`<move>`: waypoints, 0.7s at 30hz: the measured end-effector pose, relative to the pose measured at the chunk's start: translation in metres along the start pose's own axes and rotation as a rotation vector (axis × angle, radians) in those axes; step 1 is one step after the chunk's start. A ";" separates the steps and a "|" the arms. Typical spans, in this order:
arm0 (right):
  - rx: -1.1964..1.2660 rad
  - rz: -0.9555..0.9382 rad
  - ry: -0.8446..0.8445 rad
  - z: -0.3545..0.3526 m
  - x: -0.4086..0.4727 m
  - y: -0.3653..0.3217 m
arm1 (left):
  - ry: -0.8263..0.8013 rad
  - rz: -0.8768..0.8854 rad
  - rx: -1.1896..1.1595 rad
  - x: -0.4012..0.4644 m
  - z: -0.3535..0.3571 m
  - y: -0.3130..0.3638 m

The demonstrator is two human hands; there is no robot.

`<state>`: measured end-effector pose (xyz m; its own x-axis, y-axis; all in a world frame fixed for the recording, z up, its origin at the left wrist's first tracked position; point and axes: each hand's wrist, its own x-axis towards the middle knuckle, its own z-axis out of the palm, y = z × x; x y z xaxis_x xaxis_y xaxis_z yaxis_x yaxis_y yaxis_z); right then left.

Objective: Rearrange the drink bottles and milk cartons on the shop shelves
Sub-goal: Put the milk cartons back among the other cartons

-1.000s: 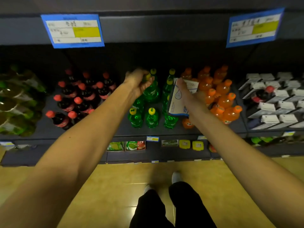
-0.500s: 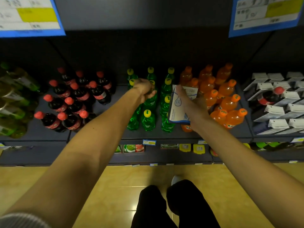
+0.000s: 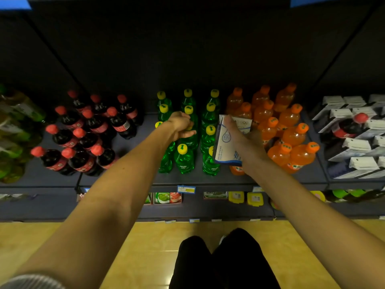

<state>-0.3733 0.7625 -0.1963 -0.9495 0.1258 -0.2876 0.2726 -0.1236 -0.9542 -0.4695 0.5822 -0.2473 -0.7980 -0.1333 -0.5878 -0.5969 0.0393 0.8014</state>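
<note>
My left hand [image 3: 180,126] is curled over the top of a green bottle [image 3: 189,141] in the middle row of green, yellow-capped bottles on the shelf [image 3: 129,178]; that bottle's cap is hidden under my fingers. In my right hand [image 3: 244,142] I grip a white and blue milk carton [image 3: 226,140], tilted, in front of the gap between the green bottles and the orange soda bottles [image 3: 291,134]. More milk cartons [image 3: 358,147] are stacked at the far right, and a red-capped cola bottle [image 3: 348,127] lies among them.
Dark cola bottles with red caps [image 3: 87,134] stand left of the green ones, and large greenish bottles [image 3: 14,132] fill the far left. A lower shelf [image 3: 208,207] holds small packs and yellow tubs. Below are a tan floor and my dark trouser legs [image 3: 220,261].
My left hand has come down with the green bottle from neck height into the middle green row. The carton in my right hand has barely moved. The view has tilted downward.
</note>
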 end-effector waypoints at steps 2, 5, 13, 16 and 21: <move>0.006 -0.005 0.010 0.001 -0.002 0.000 | 0.007 0.024 0.130 -0.004 -0.001 0.002; -0.005 0.009 0.024 0.004 -0.008 -0.007 | 0.023 0.083 0.286 -0.011 -0.006 0.005; -0.001 0.067 0.065 0.010 -0.044 -0.053 | -0.022 0.172 0.092 -0.081 -0.026 0.026; 0.040 0.060 0.105 0.007 -0.060 -0.062 | -0.099 0.189 0.060 -0.105 -0.015 0.026; 0.092 0.058 0.249 -0.027 -0.078 -0.064 | -0.180 0.224 0.078 -0.129 0.030 0.028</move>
<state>-0.3129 0.7877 -0.1148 -0.8622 0.3526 -0.3636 0.2992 -0.2247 -0.9274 -0.3864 0.6306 -0.1524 -0.9083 0.0649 -0.4132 -0.4034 0.1248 0.9065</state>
